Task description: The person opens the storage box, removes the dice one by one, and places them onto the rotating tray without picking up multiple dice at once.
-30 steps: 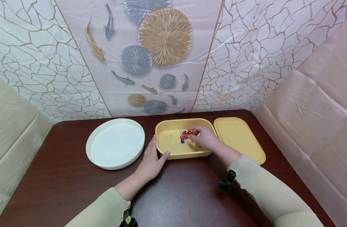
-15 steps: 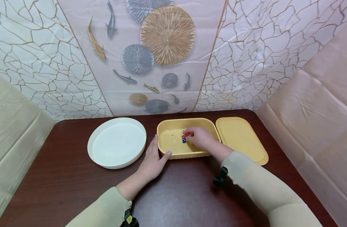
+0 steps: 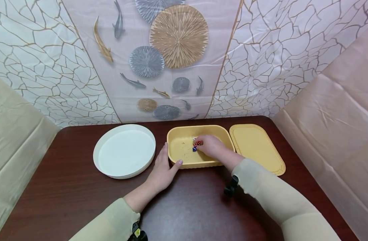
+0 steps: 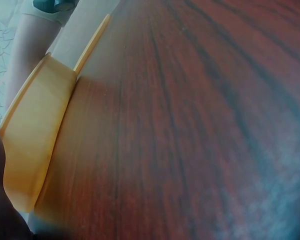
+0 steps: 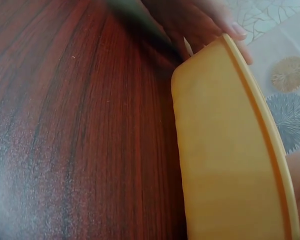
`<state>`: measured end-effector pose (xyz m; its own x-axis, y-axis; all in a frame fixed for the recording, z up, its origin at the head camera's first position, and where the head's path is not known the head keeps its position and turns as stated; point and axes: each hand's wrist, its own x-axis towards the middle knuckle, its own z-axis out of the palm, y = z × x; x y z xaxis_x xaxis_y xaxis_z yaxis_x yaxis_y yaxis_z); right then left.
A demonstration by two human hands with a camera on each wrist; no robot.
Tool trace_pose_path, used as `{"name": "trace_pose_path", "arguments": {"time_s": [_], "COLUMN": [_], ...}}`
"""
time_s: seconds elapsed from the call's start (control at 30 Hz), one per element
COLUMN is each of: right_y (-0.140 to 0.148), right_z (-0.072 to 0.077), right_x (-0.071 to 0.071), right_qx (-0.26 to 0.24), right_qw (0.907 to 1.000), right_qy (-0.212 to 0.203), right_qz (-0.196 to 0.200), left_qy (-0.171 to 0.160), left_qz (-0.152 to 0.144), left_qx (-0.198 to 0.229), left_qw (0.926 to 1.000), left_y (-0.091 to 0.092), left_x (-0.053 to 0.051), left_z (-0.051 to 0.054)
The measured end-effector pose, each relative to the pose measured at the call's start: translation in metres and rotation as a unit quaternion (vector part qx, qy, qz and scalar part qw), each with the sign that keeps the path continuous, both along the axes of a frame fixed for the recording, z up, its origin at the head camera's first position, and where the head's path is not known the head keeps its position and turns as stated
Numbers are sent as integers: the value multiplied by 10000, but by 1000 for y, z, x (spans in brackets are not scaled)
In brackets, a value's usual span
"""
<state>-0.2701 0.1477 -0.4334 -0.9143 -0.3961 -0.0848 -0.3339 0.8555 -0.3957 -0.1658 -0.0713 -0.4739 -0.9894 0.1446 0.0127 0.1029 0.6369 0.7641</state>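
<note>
Head view: where is the yellow container (image 3: 199, 165) set, and what is kept in it?

It is set on the dark wooden table (image 3: 187, 207), with the patterned backdrop (image 3: 178, 36) taken as twelve o'clock. Near the middle of its floor, a small cluster of red dice (image 3: 199, 143) is seen, with a blue die (image 3: 194, 149) at about seven o'clock from them and a white die (image 3: 194, 138), partly hidden, at about eleven.

How is the left hand (image 3: 160, 172) placed?

The container's near left corner is touched by it: the thumb is laid at seven o'clock on the rim, and the fingers are stretched along the wall at nine. Thumb and fingers are spread apart. In the right wrist view, that corner is seen with fingertips against it.

And the right hand (image 3: 211, 146)?

It is reached into the container over the rim at about four o'clock. Its fingers are bent down at the red dice; whether one is pinched cannot be told.

What is found alongside?

A white round tray (image 3: 124, 152) is set at nine o'clock, a little apart, and a yellow lid (image 3: 257, 147) is laid flat at three, just beside the container.
</note>
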Motion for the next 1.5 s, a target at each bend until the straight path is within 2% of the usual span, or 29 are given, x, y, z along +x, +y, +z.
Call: {"name": "trace_pose_path", "arguments": {"time_s": [0.5, 0.77, 1.23, 1.5], "right_y": [-3, 0, 6, 9], "right_z": [-4, -3, 9, 13], "right_x": [-2, -1, 6, 9], "right_qx": [250, 130, -836, -1274], "right_qw": [9997, 9998, 9950, 9876], "right_qy": [7, -21, -437, -698], "right_qz": [-51, -160, -340, -592], "left_qy": [9, 2, 15, 45], "left_qz": [-12, -2, 27, 17], "left_qx": [25, 40, 38, 17], "left_qw": [10000, 10000, 10000, 10000], "left_y": [0, 1, 1, 1], "left_x": [0, 0, 0, 1], "left_z": [0, 1, 1, 2]}}
